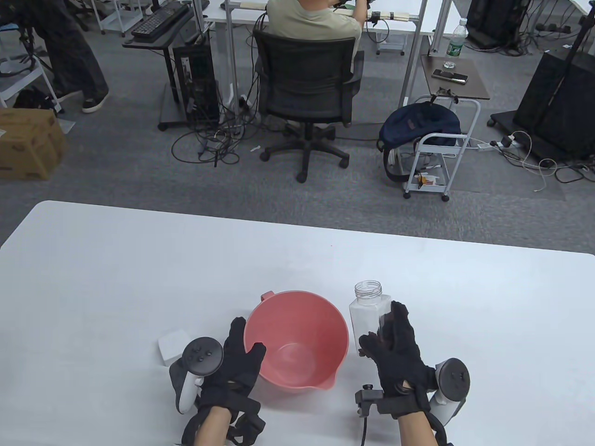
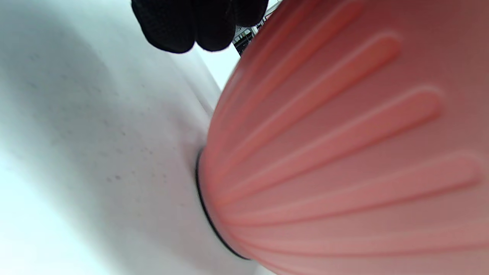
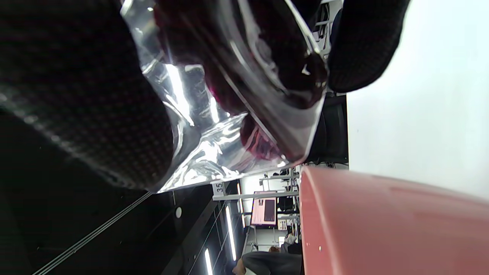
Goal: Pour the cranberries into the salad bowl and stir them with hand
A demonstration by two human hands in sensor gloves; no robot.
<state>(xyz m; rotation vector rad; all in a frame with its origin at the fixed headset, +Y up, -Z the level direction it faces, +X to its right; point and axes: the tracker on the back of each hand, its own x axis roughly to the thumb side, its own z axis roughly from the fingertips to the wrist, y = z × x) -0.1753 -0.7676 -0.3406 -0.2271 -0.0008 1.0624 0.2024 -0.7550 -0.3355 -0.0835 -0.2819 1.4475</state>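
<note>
A pink salad bowl stands near the table's front edge, and its inside looks bare. My left hand holds its left rim, thumb over the edge and fingers along the outer wall. To the right of the bowl stands a clear plastic jar, upright, with its mouth uncapped. My right hand grips the jar around its lower body and hides that part. In the right wrist view dark red cranberries show through the jar's wall between my fingers.
A small white box lies just left of my left hand, partly behind the tracker. The white table stretches away to its far edge. Beyond it, a person sits on an office chair among desks and carts.
</note>
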